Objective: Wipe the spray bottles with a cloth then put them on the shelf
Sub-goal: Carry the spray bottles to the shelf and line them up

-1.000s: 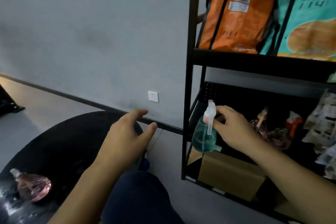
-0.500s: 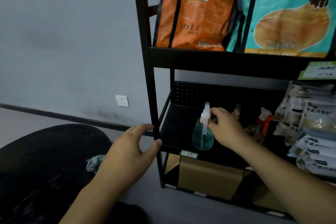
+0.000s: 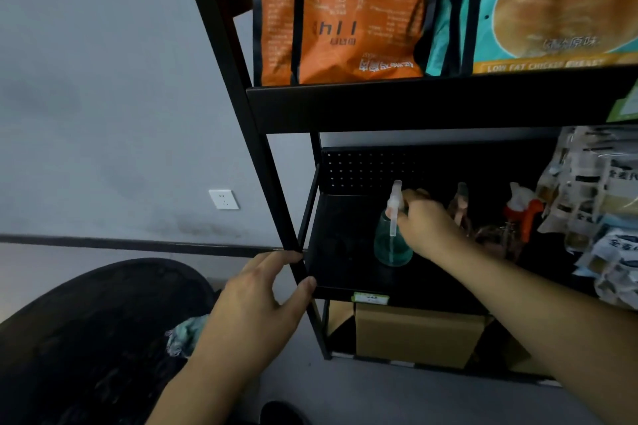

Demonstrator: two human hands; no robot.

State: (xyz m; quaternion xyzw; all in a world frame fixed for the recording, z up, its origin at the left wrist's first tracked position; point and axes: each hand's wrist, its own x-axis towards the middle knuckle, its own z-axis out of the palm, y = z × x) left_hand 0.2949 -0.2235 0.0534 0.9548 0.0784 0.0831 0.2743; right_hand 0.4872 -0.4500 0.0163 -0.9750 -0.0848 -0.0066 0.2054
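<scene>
Green spray bottle [image 3: 392, 241] stands on the black shelf [image 3: 345, 272] with the right hand's [image 3: 426, 226] fingers pinching its neck, the left hand's [image 3: 257, 304] curled fingers touch the shelf post, so letting go likely comes next.

The right hand [image 3: 426, 226] reaches forward, fingers curled in a grip at the fingertips. The left hand [image 3: 257, 304] sits lower and nearer, fingers and thumb spread.

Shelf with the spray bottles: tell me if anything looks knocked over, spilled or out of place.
Nothing stands out. The green bottle stands upright on the shelf, held at its neck by the right hand; the bottles beside it look upright too.
</scene>
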